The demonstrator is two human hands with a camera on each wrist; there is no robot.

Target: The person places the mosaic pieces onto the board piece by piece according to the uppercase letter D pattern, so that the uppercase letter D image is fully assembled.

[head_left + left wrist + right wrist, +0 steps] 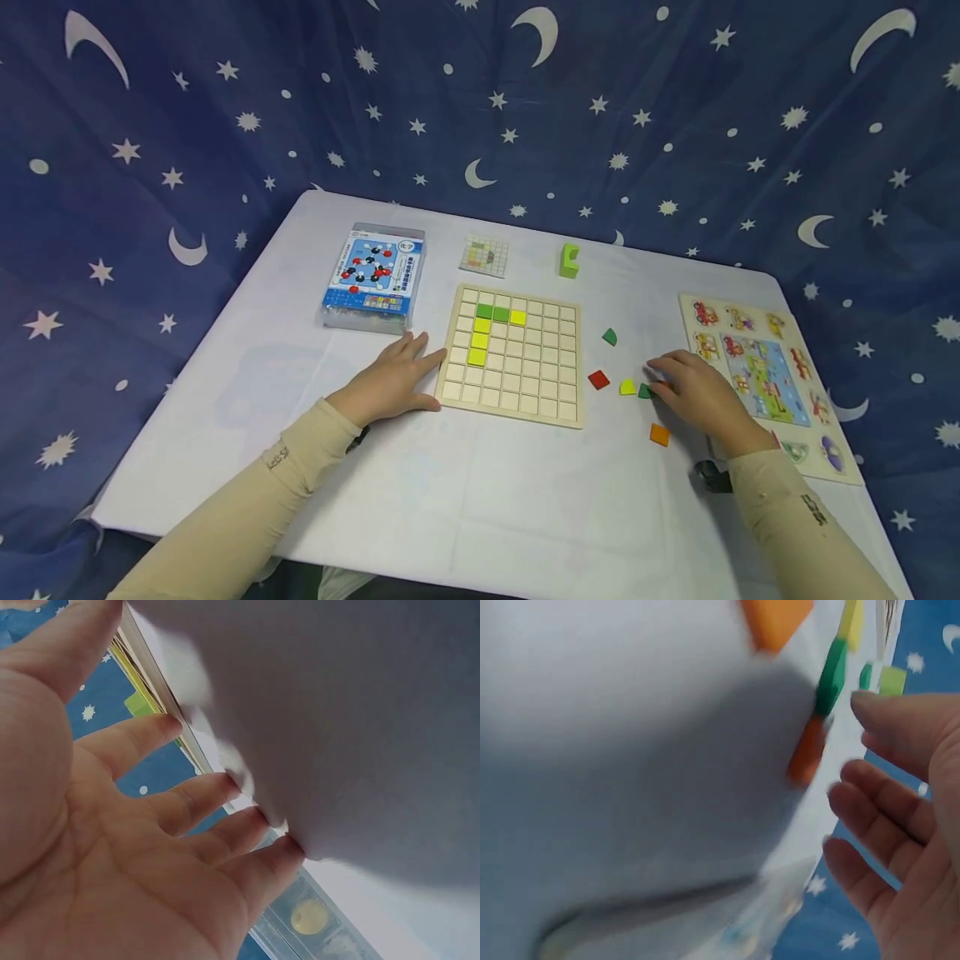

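Observation:
A square wooden grid board (pixel 512 412) lies mid-table, with green tiles (pixel 492 312) and a yellow tile (pixel 517 317) in a row and several yellow tiles (pixel 479 340) in a column below. My left hand (pixel 393 379) rests at the board's left edge, fingers spread, fingertips down on the tabletop in the left wrist view. Over loose pieces right of the board hovers my right hand (pixel 697 396), fingers loosely bent. Just beyond its fingertips are a green piece (pixel 832 675) and an orange-red piece (pixel 808 750); the latter is mostly hidden by the fingers in the head view.
Nearby lie a red tile (pixel 598 380), a yellow piece (pixel 627 387), an orange tile (pixel 659 435) and a green quarter-round (pixel 610 337). A boxed molecule set (pixel 375 279), a pattern card (pixel 484 256) and a light-green block (pixel 568 261) stand behind. A picture puzzle (pixel 772 379) lies at right.

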